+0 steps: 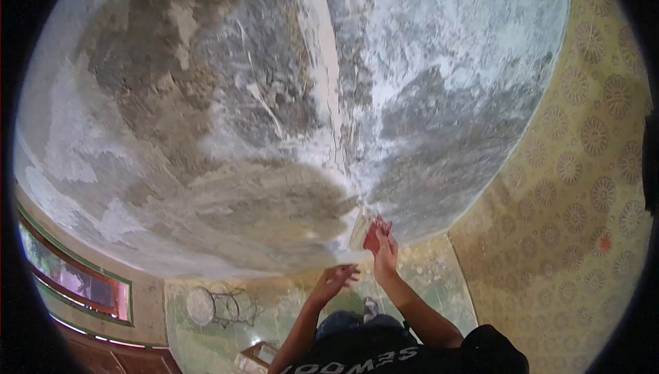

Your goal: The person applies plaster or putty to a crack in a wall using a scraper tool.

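Observation:
A large grey and white plastered surface (274,202) with worn, flaking patches fills most of the head view. Down its middle runs a pale cream strip (322,38) with a dark crack beside it. My right hand (386,250) is raised against the lower part of this surface, fingers closed round a flat red piece (373,237); its exact kind I cannot tell. Just left of that piece is a cream patch (357,231). Lower and to the left, my left hand (338,279) has its fingers stretched toward the right, with nothing visible in them.
On the right stands a yellowish wall (570,237) with round flower patterns. A window (75,271) with a green and brown frame is at lower left. Below, a round-topped stand (201,306) with curled dark metalwork and a pale boxy object (259,357) are on the greenish tiled floor (288,298).

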A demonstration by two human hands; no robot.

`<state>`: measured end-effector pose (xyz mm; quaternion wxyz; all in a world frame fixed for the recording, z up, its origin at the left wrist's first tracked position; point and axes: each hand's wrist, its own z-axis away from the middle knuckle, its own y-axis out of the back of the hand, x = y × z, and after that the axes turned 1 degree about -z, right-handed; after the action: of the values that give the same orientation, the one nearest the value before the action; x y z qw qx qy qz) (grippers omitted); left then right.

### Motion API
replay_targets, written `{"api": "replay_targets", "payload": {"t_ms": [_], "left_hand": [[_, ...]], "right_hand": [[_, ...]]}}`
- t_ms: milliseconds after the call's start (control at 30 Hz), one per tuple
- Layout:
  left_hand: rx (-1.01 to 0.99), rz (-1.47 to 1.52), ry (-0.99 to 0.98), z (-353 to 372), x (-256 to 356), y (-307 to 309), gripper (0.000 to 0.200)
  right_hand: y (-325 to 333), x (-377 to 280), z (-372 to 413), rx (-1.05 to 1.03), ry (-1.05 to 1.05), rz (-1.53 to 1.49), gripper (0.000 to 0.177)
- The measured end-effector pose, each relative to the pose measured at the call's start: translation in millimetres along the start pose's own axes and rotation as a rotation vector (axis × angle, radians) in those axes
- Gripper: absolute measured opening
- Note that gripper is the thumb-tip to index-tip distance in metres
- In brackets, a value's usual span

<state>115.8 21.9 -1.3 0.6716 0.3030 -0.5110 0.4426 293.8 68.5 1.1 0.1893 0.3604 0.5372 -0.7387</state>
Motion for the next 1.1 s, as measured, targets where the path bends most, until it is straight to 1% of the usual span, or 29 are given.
{"api": "replay_targets", "payload": {"t_ms": [33, 67, 133, 167, 233, 267, 300, 333, 367, 433, 500, 567, 633, 667, 700, 767, 800, 867, 900, 967, 1000, 1033, 1100], "left_hand": [[-0.017, 0.011, 0.021, -4.4, 10.6, -9.7, 0.050], [0.000, 0.058, 0.037, -4.8, 23.6, -17.5, 0.048], [0.037, 0.190, -0.049, -7.7, 37.2, -28.6, 0.045], [0.070, 0.237, -0.063, -8.3, 46.5, -32.1, 0.044], [0.126, 0.280, -0.050, -18.1, 48.6, -34.6, 0.036], [0.120, 0.303, -0.039, -19.8, 48.6, -35.8, 0.036], [0.150, 0.320, -0.079, -17.7, 50.9, -37.1, 0.031], [0.182, 0.336, -0.119, -16.0, 53.5, -37.6, 0.026], [0.180, 0.357, -0.103, -14.3, 55.3, -37.8, 0.026], [0.234, 0.469, -0.154, -7.4, 53.5, -41.1, 0.020], [0.277, 0.476, -0.187, -4.3, 45.7, -40.2, 0.017], [0.346, 0.488, -0.191, -2.7, 38.6, -38.0, 0.015], [0.382, 0.488, -0.183, -4.4, 33.6, -33.1, 0.014], [0.412, 0.489, -0.168, -6.9, 31.5, -33.4, 0.013], [0.425, 0.485, -0.178, -9.5, 36.8, -36.2, 0.013], [0.486, 0.508, -0.215, -16.4, 47.3, -42.9, 0.015], [0.506, 0.504, -0.227, -20.6, 53.1, -48.7, 0.015], [0.571, 0.518, -0.318, -34.5, 62.9, -66.0, 0.024], [0.600, 0.518, -0.337, -44.1, 63.2, -77.8, 0.024], [0.790, 0.506, -0.468, -60.8, 62.9, -107.0, 0.027], [0.844, 0.423, -0.457, -68.2, 63.0, -118.7, 0.033], [0.978, 0.419, -0.402, -76.5, 69.5, -135.1, 0.034], [1.238, 0.520, -0.406, -87.9, 102.7, -169.3, 0.026]], "right_hand": [[-9.2, -2.8, 5.2, 0.059, 0.020, -0.078, 0.046], [-15.7, -6.0, 10.5, 0.080, 0.004, -0.063, 0.046], [-23.8, -15.8, 21.0, 0.045, -0.040, -0.159, 0.048], [-29.1, -22.0, 26.9, 0.060, -0.045, -0.137, 0.048], [-37.7, -32.6, 38.5, 0.034, -0.010, -0.106, 0.044], [-37.5, -33.9, 42.9, 0.040, -0.006, -0.111, 0.037], [-35.1, -34.0, 46.7, 0.053, -0.012, -0.089, 0.037], [-32.6, -33.4, 49.6, 0.014, 0.020, -0.006, 0.042], [-28.9, -32.4, 52.8, -0.027, 0.049, 0.077, 0.047], [-17.7, -30.0, 60.9, -0.034, -0.001, 0.127, 0.045], [-16.5, -30.2, 66.1, -0.092, 0.113, 0.245, 0.041], [-11.6, -41.8, 64.3, -0.122, 0.127, 0.277, 0.039], [-1.1, -58.9, 58.6, -0.170, -0.134, 0.411, 0.040], [5.2, -60.8, 51.6, -0.215, -0.144, 0.468, 0.042], [10.2, -61.8, 45.9, -0.231, -0.145, 0.464, 0.042], [19.7, -63.9, 31.9, -0.318, -0.241, 0.483, 0.041], [20.9, -65.9, 23.6, -0.360, -0.253, 0.499, 0.040], [24.0, -71.7, 5.2, -0.445, -0.278, 0.473, 0.040], [26.0, -75.1, -5.0, -0.507, -0.301, 0.454, 0.040], [33.1, -85.4, -23.7, -0.602, -0.284, 0.477, 0.040], [32.6, -92.9, -37.1, -0.697, -0.280, 0.554, 0.043], [34.9, -97.0, -44.2, -0.784, -0.280, 0.621, 0.045], [47.9, -113.8, -61.9, -0.919, -0.287, 0.637, 0.048]]}}
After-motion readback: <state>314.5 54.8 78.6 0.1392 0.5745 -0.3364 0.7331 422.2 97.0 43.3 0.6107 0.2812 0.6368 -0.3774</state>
